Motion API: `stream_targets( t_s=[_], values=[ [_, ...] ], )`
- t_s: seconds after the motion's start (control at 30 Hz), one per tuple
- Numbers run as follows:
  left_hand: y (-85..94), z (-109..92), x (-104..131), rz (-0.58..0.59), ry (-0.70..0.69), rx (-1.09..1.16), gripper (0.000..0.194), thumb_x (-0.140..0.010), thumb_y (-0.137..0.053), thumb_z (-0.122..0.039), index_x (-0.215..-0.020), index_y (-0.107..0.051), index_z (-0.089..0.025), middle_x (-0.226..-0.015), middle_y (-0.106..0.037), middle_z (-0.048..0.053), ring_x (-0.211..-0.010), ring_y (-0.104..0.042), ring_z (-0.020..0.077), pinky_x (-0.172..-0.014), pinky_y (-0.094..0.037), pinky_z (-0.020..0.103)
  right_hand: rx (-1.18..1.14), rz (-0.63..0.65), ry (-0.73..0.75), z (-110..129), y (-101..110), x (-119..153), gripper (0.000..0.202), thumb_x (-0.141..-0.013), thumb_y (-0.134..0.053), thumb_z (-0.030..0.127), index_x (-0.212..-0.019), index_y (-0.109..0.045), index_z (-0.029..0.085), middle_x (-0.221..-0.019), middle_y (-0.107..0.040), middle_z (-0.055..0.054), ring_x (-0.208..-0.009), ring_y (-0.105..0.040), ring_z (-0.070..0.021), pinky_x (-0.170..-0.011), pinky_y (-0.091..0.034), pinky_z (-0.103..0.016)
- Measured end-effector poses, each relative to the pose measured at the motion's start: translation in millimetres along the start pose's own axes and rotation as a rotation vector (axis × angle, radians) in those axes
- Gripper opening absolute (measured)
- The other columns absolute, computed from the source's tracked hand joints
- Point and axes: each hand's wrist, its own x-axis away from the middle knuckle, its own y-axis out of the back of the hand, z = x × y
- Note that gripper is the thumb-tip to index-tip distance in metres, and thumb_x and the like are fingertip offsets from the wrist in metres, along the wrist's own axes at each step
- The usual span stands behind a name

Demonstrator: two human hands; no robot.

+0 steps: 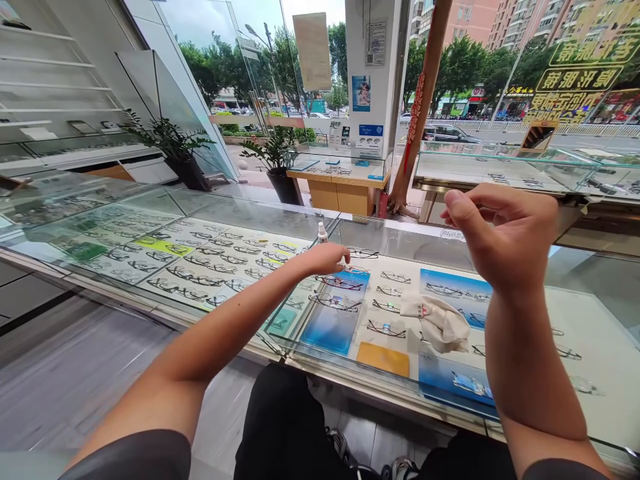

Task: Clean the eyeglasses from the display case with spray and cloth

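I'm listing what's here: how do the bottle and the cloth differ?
The bottle stands upright, while the cloth lies crumpled. The bottle is white and narrow, the cloth beige and broader. The left hand partly hides the bottle, not the cloth. Both are on the glass counter.

The left hand hides the lower part of the spray bottle. The inside of the curled right hand is largely hidden. The bottom edge crops 2 dark sleeves. Red print on the cloth is too small to read.
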Motion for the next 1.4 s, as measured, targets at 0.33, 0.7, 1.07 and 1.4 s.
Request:
stream_targets(
  t_s=[0.33,0.7,1.07,1.4],
  values=[
    [-6.4,-7.1,-22.3,-0.018,0.055,-0.051,0.03,-0.091,-0.066,-0.033,-0.115,-0.081,-0.025,-0.113,-0.08,0.01,-0.102,-0.074,0.0287,-0.082,-0.052,0.032,0.053,-0.015,0.023,-2.9,-1.0,-2.7,0.015,-0.09,-0.076,0.03,-0.077,-0.07,0.024,-0.073,-0.065,0.0,-0.064,-0.056,-0.0145,-0.059,-0.048,-0.031],
    [16.5,-6.0,-14.8,-0.045,0.005,0.039,0.024,-0.089,-0.063,-0.034,-0.096,-0.083,-0.022,-0.093,-0.079,0.007,-0.082,-0.069,0.0213,-0.067,-0.044,0.029,-0.038,-0.085,0.01,-6.2,3.8,-6.3,0.036,-0.076,-0.061,-0.001,-0.095,-0.072,0.027,-0.102,-0.056,-0.005,-0.085,-0.054,-0.0197,-0.071,-0.05,-0.036],
    [119.7,-110.2,4.2,-0.808,-0.397,1.145,0.025,-0.089,-0.076,-0.045,-0.084,-0.071,-0.021,-0.083,-0.071,0.004,-0.077,-0.063,0.0149,-0.072,-0.051,0.029,-0.455,0.169,-0.291,-29.1,4.0,-14.7,0.026,-0.067,-0.067,0.01,-0.089,-0.065,0.025,-0.091,-0.058,0.0,-0.076,-0.05,-0.0148,-0.067,-0.046,-0.031],
    [111.4,-121.3,-2.5,-0.817,-0.419,1.425,0.022,-0.086,-0.079,-0.041,-0.086,-0.073,-0.02,-0.092,-0.077,0.004,-0.083,-0.068,0.0133,-0.079,-0.056,0.027,-0.749,0.244,-0.52,-39.7,-11.9,-16.2,0.033,-0.059,-0.077,0.006,-0.081,-0.059,0.024,-0.082,-0.048,0.004,-0.069,-0.041,-0.0101,-0.064,-0.042,-0.027]
  ],
)
